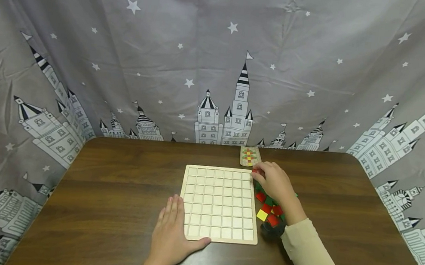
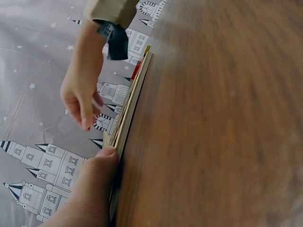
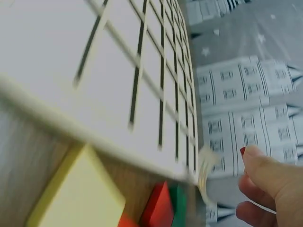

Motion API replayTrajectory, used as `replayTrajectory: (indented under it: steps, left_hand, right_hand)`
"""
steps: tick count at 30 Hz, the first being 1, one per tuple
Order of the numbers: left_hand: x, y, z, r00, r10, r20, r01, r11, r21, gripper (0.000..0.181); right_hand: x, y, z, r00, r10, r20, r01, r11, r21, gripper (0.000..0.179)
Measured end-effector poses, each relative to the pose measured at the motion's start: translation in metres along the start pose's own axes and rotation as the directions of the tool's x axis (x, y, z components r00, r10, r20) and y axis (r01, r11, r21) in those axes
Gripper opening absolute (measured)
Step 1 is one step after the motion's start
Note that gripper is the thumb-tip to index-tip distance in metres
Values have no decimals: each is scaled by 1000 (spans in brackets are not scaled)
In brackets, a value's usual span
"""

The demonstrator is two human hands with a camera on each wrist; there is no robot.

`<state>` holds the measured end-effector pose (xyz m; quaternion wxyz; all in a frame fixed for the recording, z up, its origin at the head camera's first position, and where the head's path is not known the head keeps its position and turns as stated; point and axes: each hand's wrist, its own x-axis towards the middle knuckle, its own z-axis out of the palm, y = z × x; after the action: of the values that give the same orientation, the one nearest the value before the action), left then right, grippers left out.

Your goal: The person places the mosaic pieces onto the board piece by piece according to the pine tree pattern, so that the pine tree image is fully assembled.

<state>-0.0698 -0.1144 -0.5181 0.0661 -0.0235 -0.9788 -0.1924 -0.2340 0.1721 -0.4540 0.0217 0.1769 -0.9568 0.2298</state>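
Note:
A pale wooden grid board (image 1: 218, 240) lies on the table, its square cells bare. Along its left edge rests my left hand (image 1: 173, 232), fingers straight, thumb (image 2: 100, 165) at the near edge. Over the board's far right corner, my right hand (image 1: 275, 182) pinches a small red tile (image 1: 254, 170); in the right wrist view only a sliver of the red tile (image 3: 243, 151) shows at the fingertips. Below that hand, a loose pile of red, green and yellow square tiles spreads beside the board, including a yellow tile (image 1: 262, 215) and a red tile (image 1: 273, 220).
A small card (image 1: 250, 156) with a coloured square pattern lies at the table's back edge, just beyond the board. Behind the brown wooden table (image 1: 119, 200) hangs a grey curtain (image 1: 158, 57) printed with castles and stars. My right forearm partly covers the tiles.

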Motion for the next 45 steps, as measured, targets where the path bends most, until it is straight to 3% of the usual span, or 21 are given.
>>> replayTrajectory:
  steps: [7,19,29,45]
  left_hand:
    - [-1,-1,1,1000,6,-11,-6,1000,1,137]
    - [0,-2,2,1000,11,-5,-10,1000,16,139]
    - [0,-1,3,1000,15,-12,-15,1000,20,139]
    - [1,1,3,1000,6,-17,-6,1000,18,140]
  right_hand:
    - [23,-28,14,998,-57,2,57,998,-12,21]
    - [47,-63,48,993,-80,91,87,993,-77,24]
    - [53,-70,60,991,-107,83,119,980,-162,18]
    - [48,-70,61,996,-53,79,59,995,-80,21]
